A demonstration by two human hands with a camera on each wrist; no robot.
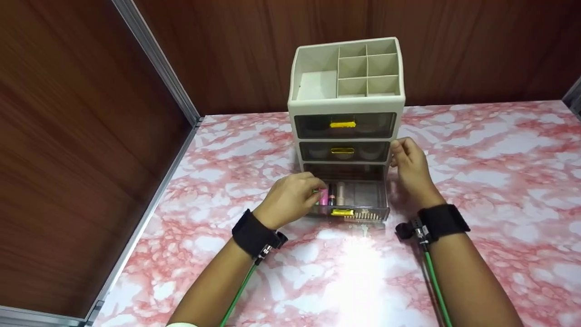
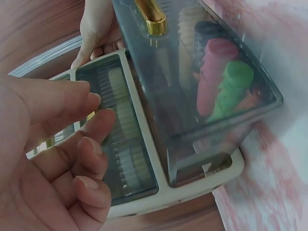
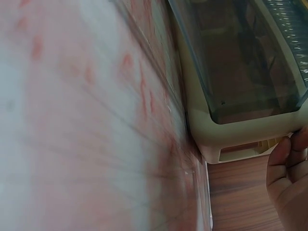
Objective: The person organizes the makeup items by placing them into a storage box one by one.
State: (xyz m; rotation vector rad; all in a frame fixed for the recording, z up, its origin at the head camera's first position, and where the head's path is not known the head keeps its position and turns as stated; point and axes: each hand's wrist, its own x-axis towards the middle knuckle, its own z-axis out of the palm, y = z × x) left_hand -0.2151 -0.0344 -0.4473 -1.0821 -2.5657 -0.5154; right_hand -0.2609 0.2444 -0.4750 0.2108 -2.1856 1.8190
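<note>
A white drawer organizer [image 1: 347, 105] stands upright with its bottom drawer [image 1: 370, 195] pulled out. Inside that clear drawer lie a pink tube [image 1: 323, 196], a green tube [image 2: 236, 82], a dark tube [image 1: 332, 194] and a beige tube [image 1: 341, 194]. Over the drawer's left side is my left hand [image 1: 292, 197], its fingers loosely bent; the left wrist view shows nothing between them. My right hand [image 1: 412, 170] holds the organizer's right edge beside the middle drawer, thumb toward the front and fingers bent at the side.
Two upper drawers with gold handles [image 1: 342, 124] are closed. Open compartments [image 1: 317, 84] top the organizer. Pink-and-white marbled tabletop [image 1: 218, 190] surrounds it, with a brown wood panel [image 1: 236, 54] behind and another panel [image 1: 81, 136] at left.
</note>
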